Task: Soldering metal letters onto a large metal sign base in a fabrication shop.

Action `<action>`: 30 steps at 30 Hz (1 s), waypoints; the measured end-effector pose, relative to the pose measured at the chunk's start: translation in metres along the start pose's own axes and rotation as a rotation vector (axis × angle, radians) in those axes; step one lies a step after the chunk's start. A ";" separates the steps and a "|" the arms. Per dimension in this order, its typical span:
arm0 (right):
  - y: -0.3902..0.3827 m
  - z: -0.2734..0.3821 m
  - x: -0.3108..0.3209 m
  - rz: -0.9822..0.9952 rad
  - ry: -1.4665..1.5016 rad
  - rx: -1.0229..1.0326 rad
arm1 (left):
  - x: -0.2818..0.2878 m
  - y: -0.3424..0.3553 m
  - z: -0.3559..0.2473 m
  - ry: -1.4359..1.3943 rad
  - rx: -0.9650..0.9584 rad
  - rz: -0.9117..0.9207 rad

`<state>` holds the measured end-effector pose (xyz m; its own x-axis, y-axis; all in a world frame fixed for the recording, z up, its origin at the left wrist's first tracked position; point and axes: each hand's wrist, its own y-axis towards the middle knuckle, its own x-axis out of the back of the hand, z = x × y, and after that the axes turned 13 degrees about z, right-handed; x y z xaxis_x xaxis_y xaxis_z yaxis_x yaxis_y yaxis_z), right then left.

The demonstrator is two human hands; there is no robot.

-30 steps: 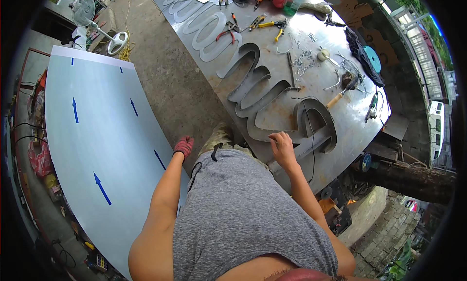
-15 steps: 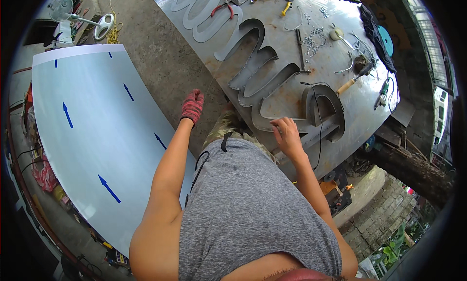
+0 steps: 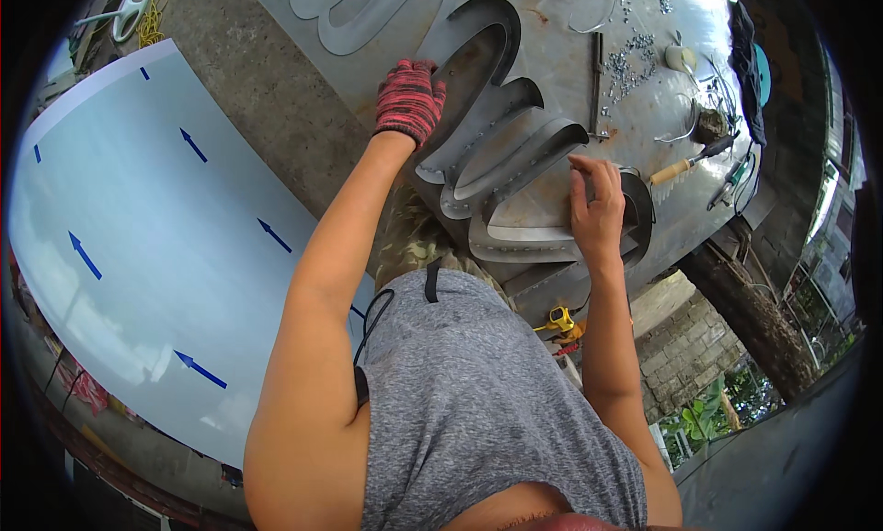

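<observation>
A grey sheet-metal letter form, with looping outlines and upright riveted side strips, lies on the metal-topped table in front of me. My left hand, in a red and black knit glove, is closed at the form's left edge; its fingertips are partly hidden. Bare, my right hand hovers over or touches the form's right part. Its fingers are bent and the thumb stands apart from them, with nothing visible between. Contact with the metal below it is hard to make out.
Flat cut letter shapes lie at the far left of the table. Small rivets, a metal bar, a wooden-handled tool and wires are to the right. A large pale panel with blue arrows stands at my left; a yellow tool is below the table edge.
My gloved left hand has moved up and right from beside the table onto the letter form's edge. My right hand has moved up and right over the form. The view has shifted closer.
</observation>
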<state>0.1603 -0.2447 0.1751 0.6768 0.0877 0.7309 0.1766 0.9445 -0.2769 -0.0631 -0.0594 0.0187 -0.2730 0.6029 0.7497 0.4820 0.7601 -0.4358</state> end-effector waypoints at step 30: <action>0.275 -0.044 -0.067 0.195 -0.652 0.819 | -0.027 0.043 0.002 0.186 -0.083 0.004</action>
<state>0.1952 -0.0048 0.0227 0.0856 0.1839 0.9792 -0.5923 0.7997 -0.0984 -0.0370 -0.0427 -0.0214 -0.1165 0.5445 0.8306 0.5518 0.7308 -0.4017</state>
